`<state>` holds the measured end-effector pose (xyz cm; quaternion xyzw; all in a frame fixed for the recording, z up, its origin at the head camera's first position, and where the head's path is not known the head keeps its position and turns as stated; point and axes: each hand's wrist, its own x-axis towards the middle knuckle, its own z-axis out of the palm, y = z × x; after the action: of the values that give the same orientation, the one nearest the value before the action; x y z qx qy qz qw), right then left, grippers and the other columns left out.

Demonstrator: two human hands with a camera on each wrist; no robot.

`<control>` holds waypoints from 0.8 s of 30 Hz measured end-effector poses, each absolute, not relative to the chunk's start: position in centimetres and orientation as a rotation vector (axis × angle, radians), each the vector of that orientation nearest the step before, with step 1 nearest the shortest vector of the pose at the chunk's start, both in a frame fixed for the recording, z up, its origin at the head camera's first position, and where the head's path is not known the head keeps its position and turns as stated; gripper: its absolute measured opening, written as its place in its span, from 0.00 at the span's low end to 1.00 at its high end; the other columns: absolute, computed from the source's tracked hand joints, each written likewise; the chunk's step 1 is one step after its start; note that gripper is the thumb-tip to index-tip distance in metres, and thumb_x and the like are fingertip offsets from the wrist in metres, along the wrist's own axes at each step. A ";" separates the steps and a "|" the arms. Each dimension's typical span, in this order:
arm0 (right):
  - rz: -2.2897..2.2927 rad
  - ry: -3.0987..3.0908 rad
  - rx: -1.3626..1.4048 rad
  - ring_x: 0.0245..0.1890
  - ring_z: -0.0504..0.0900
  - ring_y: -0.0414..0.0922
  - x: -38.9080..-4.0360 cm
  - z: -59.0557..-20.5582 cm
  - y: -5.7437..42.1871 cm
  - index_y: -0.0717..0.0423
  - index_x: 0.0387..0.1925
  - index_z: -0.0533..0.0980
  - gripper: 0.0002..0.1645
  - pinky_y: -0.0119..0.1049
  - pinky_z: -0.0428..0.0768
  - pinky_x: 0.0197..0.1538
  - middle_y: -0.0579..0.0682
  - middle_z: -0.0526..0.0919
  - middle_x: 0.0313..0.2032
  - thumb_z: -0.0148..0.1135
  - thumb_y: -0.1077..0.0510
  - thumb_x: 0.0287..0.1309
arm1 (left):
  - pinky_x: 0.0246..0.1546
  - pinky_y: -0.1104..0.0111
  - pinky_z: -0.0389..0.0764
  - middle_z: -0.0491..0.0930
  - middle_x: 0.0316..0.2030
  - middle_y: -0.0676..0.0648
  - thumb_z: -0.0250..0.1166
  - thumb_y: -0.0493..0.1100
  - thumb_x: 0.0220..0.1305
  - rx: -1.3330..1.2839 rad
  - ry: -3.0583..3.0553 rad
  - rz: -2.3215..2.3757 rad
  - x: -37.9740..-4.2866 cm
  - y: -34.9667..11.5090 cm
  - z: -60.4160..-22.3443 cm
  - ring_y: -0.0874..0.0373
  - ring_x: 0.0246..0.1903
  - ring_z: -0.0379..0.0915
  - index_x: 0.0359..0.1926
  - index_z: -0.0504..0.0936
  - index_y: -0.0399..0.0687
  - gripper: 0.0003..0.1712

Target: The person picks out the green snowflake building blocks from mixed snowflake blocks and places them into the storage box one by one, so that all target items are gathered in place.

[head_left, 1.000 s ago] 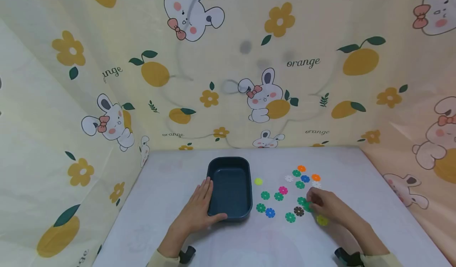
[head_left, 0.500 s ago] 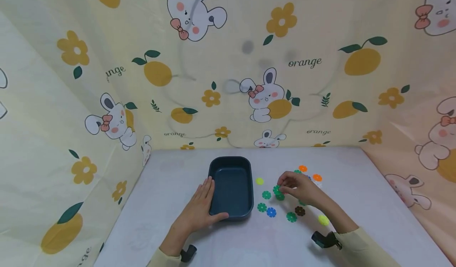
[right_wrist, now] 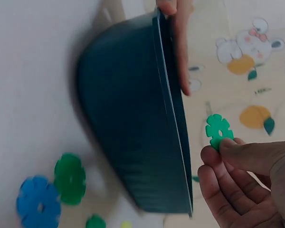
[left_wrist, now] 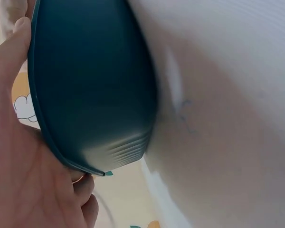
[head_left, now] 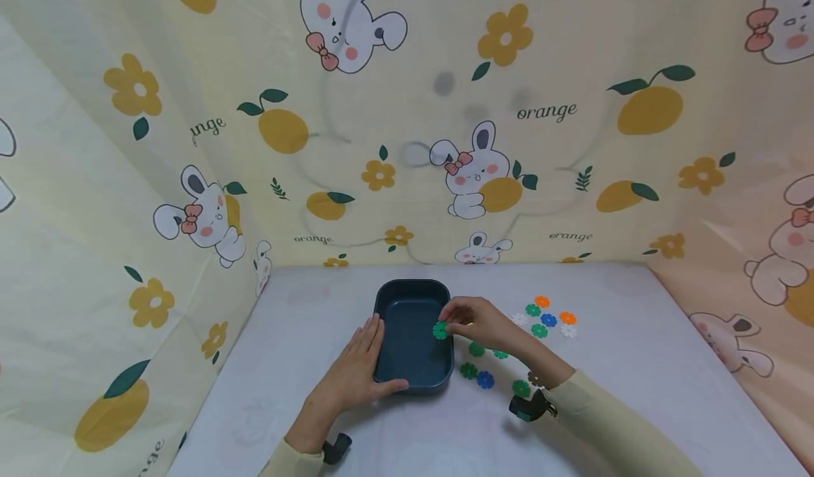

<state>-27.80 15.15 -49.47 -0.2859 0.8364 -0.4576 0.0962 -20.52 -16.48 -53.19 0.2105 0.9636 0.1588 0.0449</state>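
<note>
Between the thumb and forefinger of my right hand (head_left: pixel 483 323) is a green notched snowflake disc (head_left: pixel 439 331). In the head view it overlaps the right rim of a dark teal rectangular tray (head_left: pixel 412 350). The right wrist view shows the green disc (right_wrist: pixel 217 127) pinched upright, above the tray's rim. My left hand (head_left: pixel 352 372) rests at the tray's left side with fingers straight along the rim and the thumb at the near corner. In the left wrist view the tray's outer wall (left_wrist: pixel 90 80) fills the middle, with the hand (left_wrist: pixel 33 166) against its rim.
Right of the tray lie several loose discs: green (head_left: pixel 468 371), blue (head_left: pixel 485 379), orange (head_left: pixel 568 318) and white (head_left: pixel 569 331). A brown disc (head_left: pixel 534 378) is partly hidden by the right forearm. A printed curtain (head_left: pixel 381 109) stands behind the white table (head_left: pixel 305 307).
My right hand took the green disc from among the discs on the right and moved left with it to the tray. The left hand has stayed at the tray's left side.
</note>
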 end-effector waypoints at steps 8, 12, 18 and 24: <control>-1.301 2.376 -0.919 0.39 0.86 0.41 -29.4 -50.3 11.7 0.51 0.46 0.86 0.08 0.33 0.88 0.47 0.45 0.88 0.41 0.70 0.65 0.70 | 0.85 0.50 0.44 0.36 0.87 0.42 0.62 0.85 0.60 0.612 2.952 0.491 -20.6 -16.5 -53.3 0.48 0.86 0.32 0.87 0.40 0.40 0.76; -1.242 2.354 -0.963 0.38 0.86 0.40 -30.2 -50.7 10.2 0.53 0.45 0.86 0.07 0.33 0.88 0.47 0.45 0.88 0.39 0.71 0.65 0.69 | 0.85 0.50 0.45 0.36 0.87 0.41 0.63 0.83 0.61 0.618 2.951 0.520 -20.7 -16.4 -53.3 0.48 0.86 0.32 0.87 0.41 0.39 0.75; -1.123 2.328 -0.973 0.36 0.85 0.38 -30.9 -51.6 8.0 0.53 0.43 0.87 0.06 0.32 0.87 0.43 0.42 0.87 0.36 0.72 0.66 0.68 | 0.85 0.49 0.44 0.34 0.87 0.43 0.64 0.83 0.61 0.604 2.935 0.550 -20.6 -16.3 -53.6 0.49 0.86 0.30 0.87 0.40 0.40 0.75; -1.037 2.302 -0.958 0.35 0.85 0.37 -31.3 -52.2 6.0 0.53 0.41 0.87 0.06 0.31 0.86 0.42 0.41 0.87 0.34 0.72 0.66 0.67 | 0.85 0.49 0.44 0.35 0.87 0.42 0.64 0.82 0.62 0.607 2.932 0.573 -20.7 -16.4 -53.5 0.49 0.86 0.30 0.87 0.40 0.39 0.75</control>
<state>-31.30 6.05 -52.24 -0.3461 0.8317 -0.3748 0.2190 -20.66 -16.44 -53.50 0.1990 0.9607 0.1877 0.0467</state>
